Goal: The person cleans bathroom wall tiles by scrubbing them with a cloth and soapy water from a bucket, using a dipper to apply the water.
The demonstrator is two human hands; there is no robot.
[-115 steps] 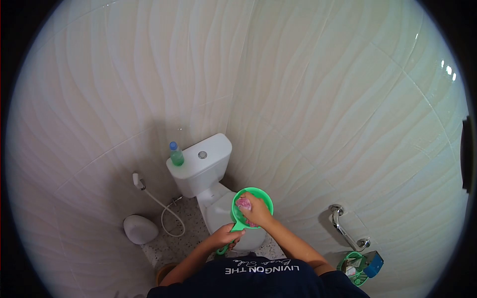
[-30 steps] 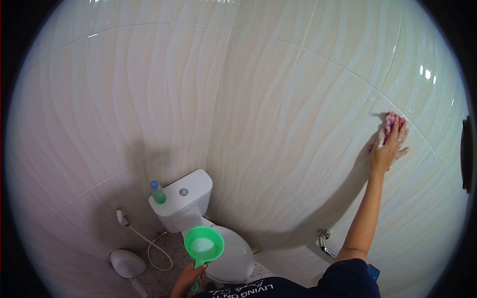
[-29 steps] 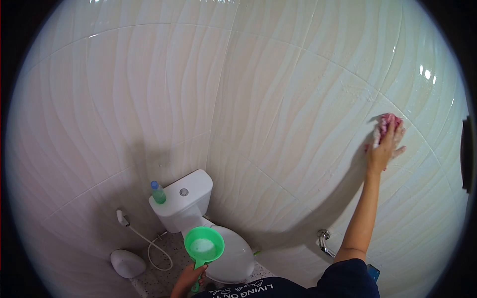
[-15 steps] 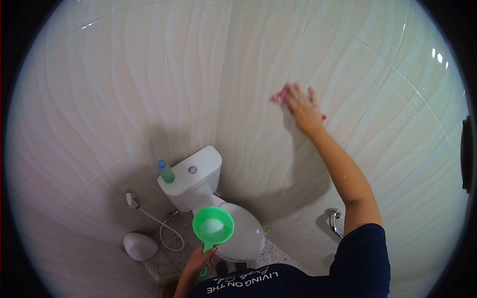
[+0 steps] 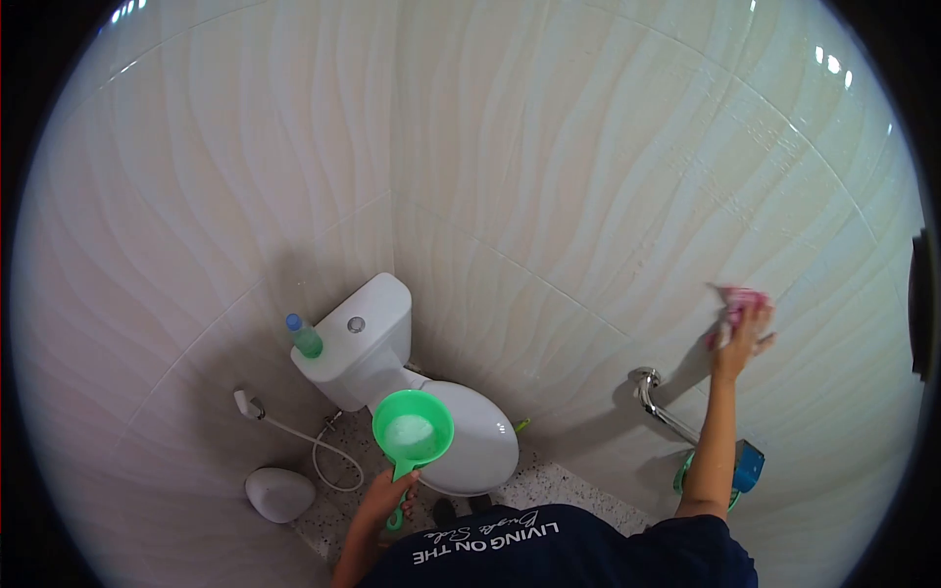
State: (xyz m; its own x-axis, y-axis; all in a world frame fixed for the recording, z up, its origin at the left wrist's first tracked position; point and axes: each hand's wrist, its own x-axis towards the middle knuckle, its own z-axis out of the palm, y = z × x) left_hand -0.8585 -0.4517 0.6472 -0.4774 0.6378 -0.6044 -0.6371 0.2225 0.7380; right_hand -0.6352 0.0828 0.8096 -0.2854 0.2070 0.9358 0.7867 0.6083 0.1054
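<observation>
My left hand (image 5: 384, 498) is closed around the handle of a green water dipper (image 5: 413, 427) with whitish, foamy liquid in its bowl. The dipper is held level, over the near side of the toilet (image 5: 470, 446). Out to the right, my right hand (image 5: 743, 338) presses a pink cloth (image 5: 747, 302) against the tiled wall (image 5: 588, 176). The cloth sticks out past the fingers and is partly hidden under them. Below and left of that hand is a chrome grab bar (image 5: 665, 416) fixed to the wall.
A green bottle with a blue cap (image 5: 305, 336) stands on the toilet tank (image 5: 377, 323). A bidet sprayer (image 5: 249, 403) hangs on the left wall above a white rounded bin (image 5: 280, 494). Behind my right forearm is a blue object (image 5: 749, 465). The floor (image 5: 559, 490) is speckled.
My right hand has swept the pink cloth right and down along the wall. The view has shifted right, bringing the grab bar and blue object into sight. The left hand still holds the dipper.
</observation>
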